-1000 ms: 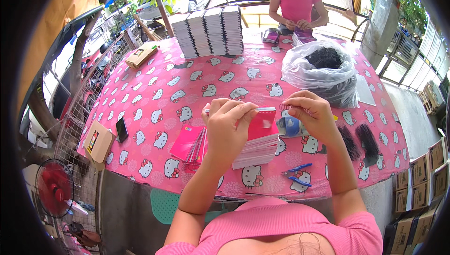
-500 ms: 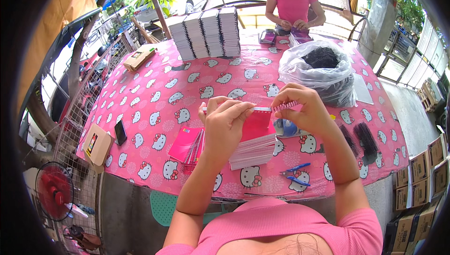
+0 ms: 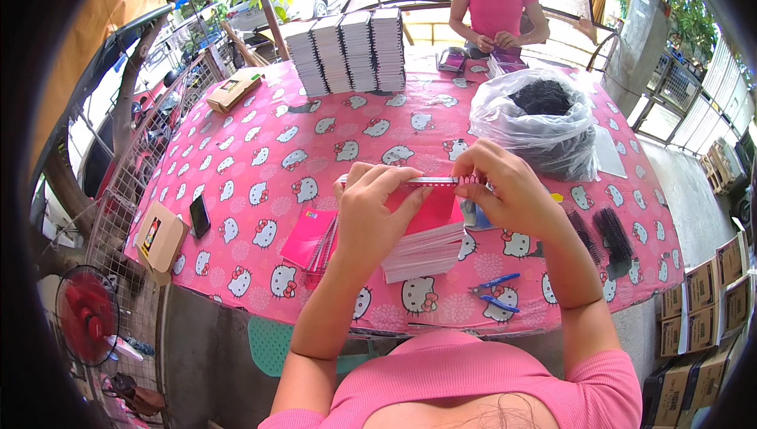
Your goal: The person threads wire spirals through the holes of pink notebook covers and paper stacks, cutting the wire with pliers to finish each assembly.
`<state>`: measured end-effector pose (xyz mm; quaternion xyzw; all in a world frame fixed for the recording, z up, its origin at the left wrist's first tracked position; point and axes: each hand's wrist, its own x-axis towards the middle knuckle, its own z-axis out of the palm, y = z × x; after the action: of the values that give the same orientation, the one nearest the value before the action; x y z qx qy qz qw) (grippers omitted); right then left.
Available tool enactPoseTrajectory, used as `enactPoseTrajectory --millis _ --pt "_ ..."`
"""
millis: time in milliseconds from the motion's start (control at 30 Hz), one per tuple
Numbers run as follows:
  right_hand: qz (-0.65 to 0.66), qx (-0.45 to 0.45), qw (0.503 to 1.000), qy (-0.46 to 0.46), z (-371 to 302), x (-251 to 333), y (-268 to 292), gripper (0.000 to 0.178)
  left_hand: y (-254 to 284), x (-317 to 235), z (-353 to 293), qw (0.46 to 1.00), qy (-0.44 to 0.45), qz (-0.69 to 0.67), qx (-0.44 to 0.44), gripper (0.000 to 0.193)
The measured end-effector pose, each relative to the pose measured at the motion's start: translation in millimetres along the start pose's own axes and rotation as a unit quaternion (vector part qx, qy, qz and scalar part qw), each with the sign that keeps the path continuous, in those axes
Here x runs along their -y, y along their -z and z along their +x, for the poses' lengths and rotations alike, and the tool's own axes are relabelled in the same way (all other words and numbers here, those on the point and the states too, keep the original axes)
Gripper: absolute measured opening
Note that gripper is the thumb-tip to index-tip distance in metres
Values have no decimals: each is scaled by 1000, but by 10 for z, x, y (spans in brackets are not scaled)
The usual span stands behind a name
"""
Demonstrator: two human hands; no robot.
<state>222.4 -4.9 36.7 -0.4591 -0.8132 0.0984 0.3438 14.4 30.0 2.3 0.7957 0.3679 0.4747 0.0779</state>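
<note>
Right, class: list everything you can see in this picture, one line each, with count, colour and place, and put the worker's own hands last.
Tablecloth: one, pink with white cats, over the table.
Notebook: one, pink cover, held up at the centre.
Coil: one, pink, at the notebook's top edge.
Loose notebooks: a few, pink, on the cloth left of the hands.
Notebook stacks: four, white-edged, far side.
Bag: one, clear with dark coils, right.
Black coils: two bunches, right edge.
Pliers: one pair, blue, near edge.
Phone: one, black, left.
Boxes: two, brown, left side.
Fan: one, red, lower left.
Co-worker: one, pink top, far end.
Left hand: holds the notebook.
Right hand: pinches the coil.
</note>
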Motion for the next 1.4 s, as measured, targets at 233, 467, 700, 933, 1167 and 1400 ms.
enactPoseTrajectory --millis 233,467,700,933,1167,1400 --pt "36 -63 997 -5 15 11 -127 18 -11 -13 -25 1000 -1 22 -1 20" --pt "-59 -13 997 -50 37 185 -130 9 -38 25 -40 1000 8 4 -4 20" --pt "35 -54 982 -177 -150 -957 249 27 32 25 -56 1000 2 -8 -8 20" --pt "-195 86 926 -313 -1310 -2267 -902 64 -57 32 -23 999 -10 -22 -27 21" --pt "196 -109 962 -155 -151 -1277 151 43 -197 -68 78 998 8 -55 -12 35" --pt "480 -11 858 -180 55 -909 413 44 -232 -18 122 992 32 -121 12 45"
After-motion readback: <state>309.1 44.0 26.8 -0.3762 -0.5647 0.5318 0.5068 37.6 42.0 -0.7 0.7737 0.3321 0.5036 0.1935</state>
